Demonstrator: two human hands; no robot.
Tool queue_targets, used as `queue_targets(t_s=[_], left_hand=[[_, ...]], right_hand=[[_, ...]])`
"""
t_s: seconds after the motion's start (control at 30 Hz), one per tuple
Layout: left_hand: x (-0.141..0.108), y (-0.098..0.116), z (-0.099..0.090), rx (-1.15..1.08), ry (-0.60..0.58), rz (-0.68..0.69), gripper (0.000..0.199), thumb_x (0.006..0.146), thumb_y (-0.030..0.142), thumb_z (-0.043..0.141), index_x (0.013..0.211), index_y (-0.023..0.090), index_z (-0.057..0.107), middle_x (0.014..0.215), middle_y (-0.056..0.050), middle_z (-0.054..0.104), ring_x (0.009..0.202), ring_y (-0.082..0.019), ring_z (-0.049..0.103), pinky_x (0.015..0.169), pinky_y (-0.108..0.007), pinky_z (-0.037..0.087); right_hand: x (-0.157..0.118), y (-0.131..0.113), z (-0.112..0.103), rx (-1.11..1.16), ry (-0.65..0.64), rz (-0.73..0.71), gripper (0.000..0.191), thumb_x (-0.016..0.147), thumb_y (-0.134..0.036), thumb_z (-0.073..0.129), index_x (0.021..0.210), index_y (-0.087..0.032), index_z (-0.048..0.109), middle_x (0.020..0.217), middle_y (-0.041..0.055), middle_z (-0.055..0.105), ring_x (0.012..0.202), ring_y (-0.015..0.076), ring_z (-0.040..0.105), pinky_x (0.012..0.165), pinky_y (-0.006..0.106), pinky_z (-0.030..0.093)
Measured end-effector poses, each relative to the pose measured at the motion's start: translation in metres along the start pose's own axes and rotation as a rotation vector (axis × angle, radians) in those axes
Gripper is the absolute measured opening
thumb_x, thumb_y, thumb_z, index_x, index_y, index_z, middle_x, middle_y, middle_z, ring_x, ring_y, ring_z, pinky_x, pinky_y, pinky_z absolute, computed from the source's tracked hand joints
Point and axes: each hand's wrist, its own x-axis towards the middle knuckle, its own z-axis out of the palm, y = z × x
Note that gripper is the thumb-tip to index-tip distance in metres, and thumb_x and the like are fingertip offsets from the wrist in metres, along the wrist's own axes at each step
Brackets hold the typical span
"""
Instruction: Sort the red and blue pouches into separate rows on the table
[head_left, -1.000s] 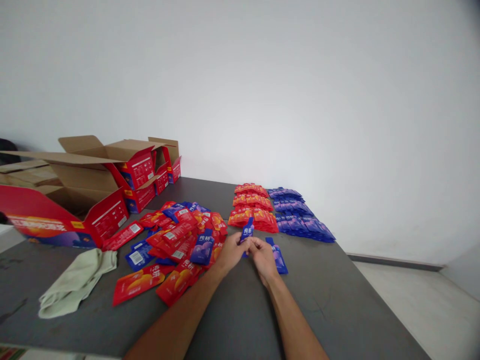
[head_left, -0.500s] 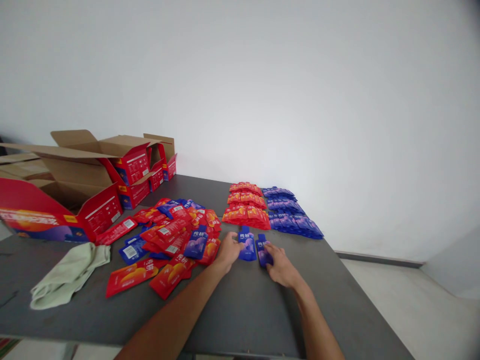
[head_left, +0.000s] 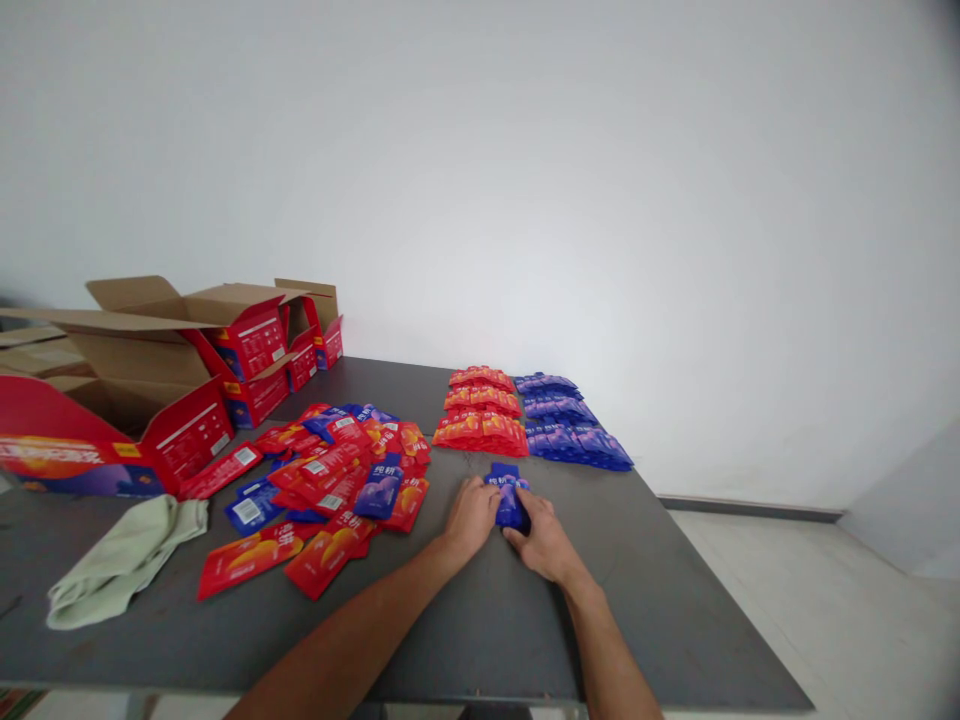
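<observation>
- Both hands meet at the middle of the bench (head_left: 487, 620): the left hand (head_left: 470, 514) and the right hand (head_left: 541, 535) press in from either side on a small stack of blue sachets (head_left: 508, 497), fingers curled around it and squaring it up on the bench top.
- Judged from how things lie, the sorting is partly done: a row of red sachets (head_left: 480, 418) and a row of blue sachets (head_left: 566, 432) lie in tidy stacks side by side at the far side, just beyond the hands.
- Much is left: a loose mixed pile of red and blue sachets (head_left: 330, 485) sprawls to the left of the hands.
- Open red cartons (head_left: 187, 385) crowd the far left corner; a green cloth (head_left: 124, 560) lies near the front left edge.
- Bare bench surface lies in front of and to the right of the hands; the right edge drops to the floor (head_left: 847, 600).
</observation>
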Motion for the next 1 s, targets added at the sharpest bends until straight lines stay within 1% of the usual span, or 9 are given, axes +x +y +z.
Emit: queue_targets(t_s=[0.1, 0.23, 0.33, 0.43, 0.57, 0.7, 0.8, 0.9, 1.0], left_hand=[[-0.002, -0.001, -0.001, 0.064, 0.003, 0.042, 0.029, 0.094, 0.026, 0.045, 0.095, 0.023, 0.075, 0.1, -0.008, 0.065, 0.101, -0.022, 0.052, 0.093, -0.035, 0.04], [-0.004, 0.001, -0.003, 0.044, -0.042, 0.079, 0.034, 0.094, 0.024, 0.042, 0.115, 0.026, 0.069, 0.122, -0.004, 0.065, 0.11, -0.022, 0.051, 0.096, -0.037, 0.039], [-0.007, 0.006, -0.004, 0.054, -0.098, 0.089, 0.037, 0.094, 0.025, 0.04, 0.121, 0.027, 0.066, 0.123, -0.003, 0.066, 0.11, -0.022, 0.053, 0.096, -0.039, 0.039], [-0.009, 0.01, -0.005, 0.08, -0.125, 0.076, 0.039, 0.095, 0.026, 0.037, 0.123, 0.027, 0.064, 0.123, -0.004, 0.066, 0.11, -0.022, 0.053, 0.096, -0.039, 0.039], [-0.012, 0.015, -0.009, 0.105, -0.133, 0.092, 0.042, 0.095, 0.025, 0.033, 0.124, 0.026, 0.063, 0.125, -0.005, 0.065, 0.112, -0.022, 0.052, 0.096, -0.039, 0.039], [-0.019, 0.016, -0.02, 0.145, -0.097, 0.116, 0.04, 0.095, 0.025, 0.034, 0.123, 0.024, 0.062, 0.127, -0.006, 0.063, 0.113, -0.022, 0.052, 0.097, -0.038, 0.039], [-0.025, 0.011, -0.034, 0.219, -0.054, 0.102, 0.035, 0.094, 0.022, 0.037, 0.116, 0.021, 0.064, 0.124, -0.009, 0.062, 0.115, -0.023, 0.051, 0.099, -0.039, 0.038], [-0.031, 0.0, -0.052, 0.301, -0.021, 0.061, 0.033, 0.091, 0.019, 0.042, 0.115, 0.019, 0.064, 0.126, -0.011, 0.06, 0.119, -0.025, 0.049, 0.101, -0.041, 0.036], [-0.038, -0.016, -0.071, 0.366, 0.019, -0.011, 0.033, 0.089, 0.017, 0.044, 0.116, 0.018, 0.064, 0.128, -0.012, 0.058, 0.12, -0.026, 0.047, 0.103, -0.041, 0.035]], right_hand=[[-0.001, -0.001, 0.003, -0.057, 0.024, -0.039, 0.066, 0.079, -0.029, 0.064, 0.142, -0.013, 0.048, 0.143, 0.0145, 0.049, 0.132, 0.0282, 0.04, 0.113, 0.042, 0.03], [0.0, -0.002, 0.005, -0.133, 0.02, -0.049, 0.059, 0.082, -0.032, 0.062, 0.138, -0.013, 0.054, 0.144, 0.0164, 0.048, 0.131, 0.0303, 0.041, 0.111, 0.042, 0.03], [0.001, -0.002, 0.005, -0.157, 0.013, -0.045, 0.059, 0.082, -0.029, 0.062, 0.138, -0.015, 0.054, 0.144, 0.0153, 0.048, 0.131, 0.0303, 0.042, 0.111, 0.043, 0.03], [0.001, -0.002, 0.005, -0.176, 0.007, -0.058, 0.058, 0.081, -0.024, 0.059, 0.137, -0.013, 0.054, 0.144, 0.0161, 0.047, 0.131, 0.0299, 0.041, 0.111, 0.042, 0.03], [0.002, -0.004, 0.005, -0.211, -0.008, -0.056, 0.059, 0.08, -0.019, 0.056, 0.137, -0.008, 0.053, 0.144, 0.0168, 0.047, 0.131, 0.0285, 0.041, 0.111, 0.039, 0.03], [0.005, -0.011, 0.003, -0.281, -0.04, -0.021, 0.062, 0.076, -0.023, 0.06, 0.136, -0.008, 0.054, 0.144, 0.017, 0.046, 0.131, 0.0302, 0.04, 0.111, 0.04, 0.028], [0.006, -0.023, 0.0, -0.32, -0.044, 0.022, 0.066, 0.074, -0.033, 0.065, 0.136, -0.013, 0.054, 0.149, 0.0136, 0.042, 0.134, 0.034, 0.034, 0.109, 0.044, 0.029], [0.009, -0.046, 0.002, -0.315, -0.008, 0.025, 0.064, 0.078, -0.045, 0.063, 0.136, -0.018, 0.054, 0.15, 0.0102, 0.041, 0.135, 0.0362, 0.029, 0.106, 0.048, 0.031], [0.016, -0.076, 0.013, -0.287, 0.046, -0.051, 0.05, 0.084, -0.04, 0.057, 0.129, -0.018, 0.06, 0.143, 0.0096, 0.049, 0.131, 0.0335, 0.034, 0.105, 0.045, 0.031]])
